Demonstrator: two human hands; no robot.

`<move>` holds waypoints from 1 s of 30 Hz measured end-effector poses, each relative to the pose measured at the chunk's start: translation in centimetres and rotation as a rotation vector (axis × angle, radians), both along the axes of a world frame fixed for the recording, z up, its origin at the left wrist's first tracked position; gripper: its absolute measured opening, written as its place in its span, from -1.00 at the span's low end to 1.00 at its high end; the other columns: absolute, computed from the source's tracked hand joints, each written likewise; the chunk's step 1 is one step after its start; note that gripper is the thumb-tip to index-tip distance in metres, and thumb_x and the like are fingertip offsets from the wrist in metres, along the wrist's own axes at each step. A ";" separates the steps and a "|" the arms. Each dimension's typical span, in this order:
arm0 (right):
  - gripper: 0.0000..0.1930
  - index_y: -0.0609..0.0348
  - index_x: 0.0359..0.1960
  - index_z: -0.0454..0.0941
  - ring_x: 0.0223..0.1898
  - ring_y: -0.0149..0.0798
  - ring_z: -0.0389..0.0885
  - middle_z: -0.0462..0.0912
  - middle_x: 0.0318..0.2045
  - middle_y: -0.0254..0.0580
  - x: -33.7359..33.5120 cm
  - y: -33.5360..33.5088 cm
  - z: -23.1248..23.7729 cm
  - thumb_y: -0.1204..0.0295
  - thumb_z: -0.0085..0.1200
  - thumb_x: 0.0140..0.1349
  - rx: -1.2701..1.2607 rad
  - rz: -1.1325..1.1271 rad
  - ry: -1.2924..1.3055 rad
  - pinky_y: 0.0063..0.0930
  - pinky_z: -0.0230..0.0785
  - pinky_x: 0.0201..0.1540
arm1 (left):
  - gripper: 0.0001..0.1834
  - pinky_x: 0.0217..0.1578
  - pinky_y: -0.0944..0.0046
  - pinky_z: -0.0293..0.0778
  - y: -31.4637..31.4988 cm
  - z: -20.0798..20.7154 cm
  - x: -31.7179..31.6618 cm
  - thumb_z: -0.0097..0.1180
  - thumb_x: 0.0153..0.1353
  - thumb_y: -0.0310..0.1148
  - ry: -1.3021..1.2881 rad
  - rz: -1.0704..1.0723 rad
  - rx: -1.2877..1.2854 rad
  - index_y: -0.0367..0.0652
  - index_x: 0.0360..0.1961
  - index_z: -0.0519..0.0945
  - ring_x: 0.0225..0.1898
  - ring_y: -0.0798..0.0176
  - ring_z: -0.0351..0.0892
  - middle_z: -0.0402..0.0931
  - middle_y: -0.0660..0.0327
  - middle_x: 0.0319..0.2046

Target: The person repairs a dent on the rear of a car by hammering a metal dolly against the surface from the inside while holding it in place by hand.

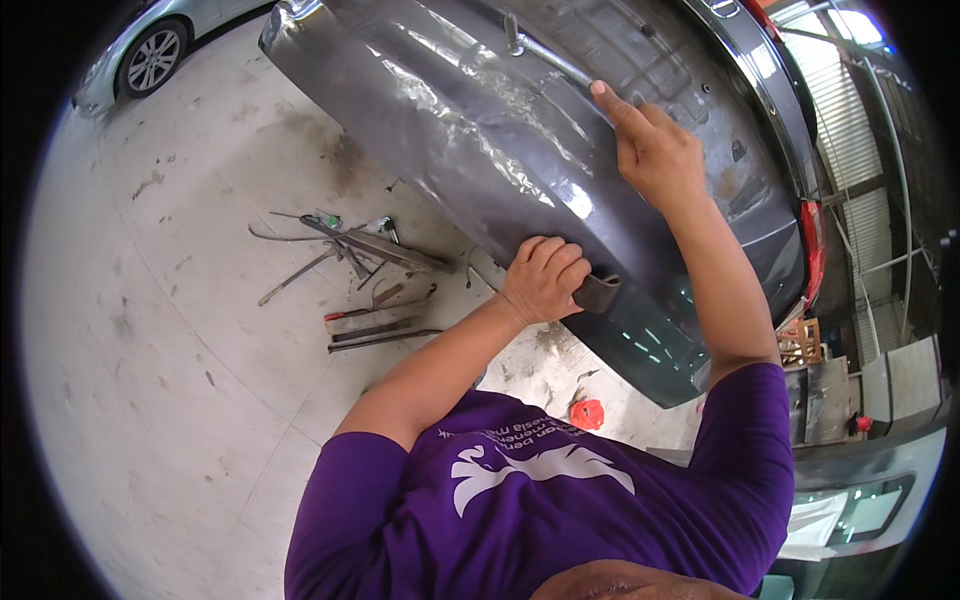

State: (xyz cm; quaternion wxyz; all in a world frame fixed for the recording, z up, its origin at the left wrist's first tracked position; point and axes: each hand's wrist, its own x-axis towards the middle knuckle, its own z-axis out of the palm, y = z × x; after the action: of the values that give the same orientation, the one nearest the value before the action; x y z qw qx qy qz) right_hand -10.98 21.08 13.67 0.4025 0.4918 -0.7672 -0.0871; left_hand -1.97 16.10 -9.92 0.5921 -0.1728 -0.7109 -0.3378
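Note:
My right hand (660,150) is wrapped round the handle of a hammer (555,62), its index finger laid along the shaft. The hammer's head points up and away, over a dark grey car body panel (430,120). Creases and shiny, crumpled patches run across that panel. Closer to me, my left hand (545,278) grips a dark, curved block (597,293) at the panel's near edge. Part of the block is hidden under my fingers, so its full shape cannot be made out.
Red tail lights (812,255) mark the car's right side. Loose metal strips and tools (370,245) lie on the concrete floor (200,300) at left. A red round object (587,414) sits below the panel. A silver car (160,45) stands at far left.

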 end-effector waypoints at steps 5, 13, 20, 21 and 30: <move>-0.37 -0.54 0.27 0.53 -0.59 -0.18 0.56 0.51 -0.51 -0.33 0.1 -0.5 0.3 0.50 0.16 0.17 0.043 0.022 0.033 -0.24 0.45 -0.55 | -0.43 0.11 0.02 0.32 0.1 -0.3 -0.2 0.35 -0.09 -0.05 0.028 0.026 0.031 0.01 -0.06 0.46 0.03 0.09 0.44 0.47 0.23 -0.07; -0.39 -0.54 0.24 0.56 -0.58 -0.18 0.57 0.52 -0.51 -0.35 -0.3 -0.5 1.2 0.49 0.15 0.18 0.043 0.055 0.049 -0.24 0.49 -0.50 | -0.44 0.10 0.03 0.34 0.4 -0.2 -0.1 0.35 -0.07 -0.05 0.054 0.047 0.060 0.00 -0.06 0.46 0.01 0.11 0.46 0.48 0.24 -0.09; -0.41 -0.54 0.25 0.55 -0.59 -0.18 0.57 0.51 -0.53 -0.35 -1.0 -0.9 1.2 0.46 0.14 0.20 0.031 0.061 0.072 -0.25 0.50 -0.48 | -0.50 0.03 0.02 0.38 0.5 0.2 -0.1 0.35 -0.03 -0.07 0.084 0.046 0.085 -0.02 -0.12 0.47 -0.04 0.07 0.48 0.49 0.22 -0.14; -0.42 -0.54 0.25 0.55 -0.59 -0.18 0.57 0.51 -0.53 -0.35 -1.1 -0.9 1.1 0.46 0.13 0.20 0.061 0.046 0.099 -0.25 0.50 -0.48 | -0.50 0.03 0.02 0.38 0.5 0.3 0.0 0.36 -0.03 -0.07 0.088 0.049 0.089 -0.03 -0.12 0.47 -0.05 0.07 0.48 0.49 0.22 -0.14; -0.42 -0.57 0.23 0.56 -0.58 -0.18 0.57 0.54 -0.51 -0.38 -1.1 -1.6 1.2 0.45 0.14 0.20 -0.008 0.020 0.085 -0.28 0.50 -0.50 | -0.51 0.02 0.02 0.38 0.5 0.1 -0.1 0.35 -0.03 -0.09 0.072 0.047 0.089 -0.02 -0.12 0.47 -0.05 0.08 0.48 0.49 0.24 -0.13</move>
State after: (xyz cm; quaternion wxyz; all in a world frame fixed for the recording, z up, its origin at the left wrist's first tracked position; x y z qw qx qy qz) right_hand -12.04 19.53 14.83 0.4377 0.4937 -0.7447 -0.1007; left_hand -2.03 16.58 -9.87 0.6322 -0.1417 -0.6772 -0.3487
